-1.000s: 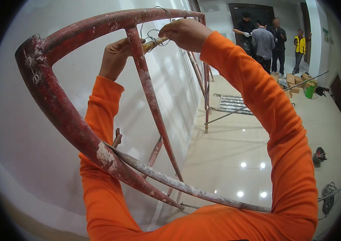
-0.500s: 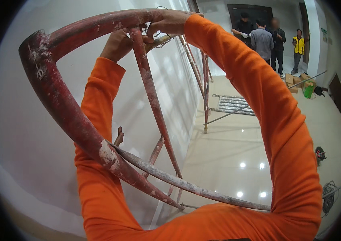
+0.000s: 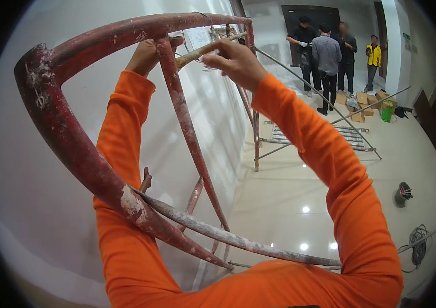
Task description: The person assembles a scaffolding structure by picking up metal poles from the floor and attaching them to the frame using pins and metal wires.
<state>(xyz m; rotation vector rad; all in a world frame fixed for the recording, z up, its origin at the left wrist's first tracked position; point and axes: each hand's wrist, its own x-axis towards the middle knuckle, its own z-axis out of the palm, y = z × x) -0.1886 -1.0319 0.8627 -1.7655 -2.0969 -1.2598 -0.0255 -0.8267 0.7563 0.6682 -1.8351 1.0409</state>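
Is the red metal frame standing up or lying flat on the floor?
Standing up. The red scaffold frame rises high above the shiny floor, and both hands work at its top bar.

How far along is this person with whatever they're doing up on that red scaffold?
Done: nothing finished shows. In hand: both arms reach past the red scaffold frame to the white wall; the right hand pinches a thin stick-like tool, and the left hand is up beside a small white plate with loose wires. Left: those wires hang free; how much remains can't be told.
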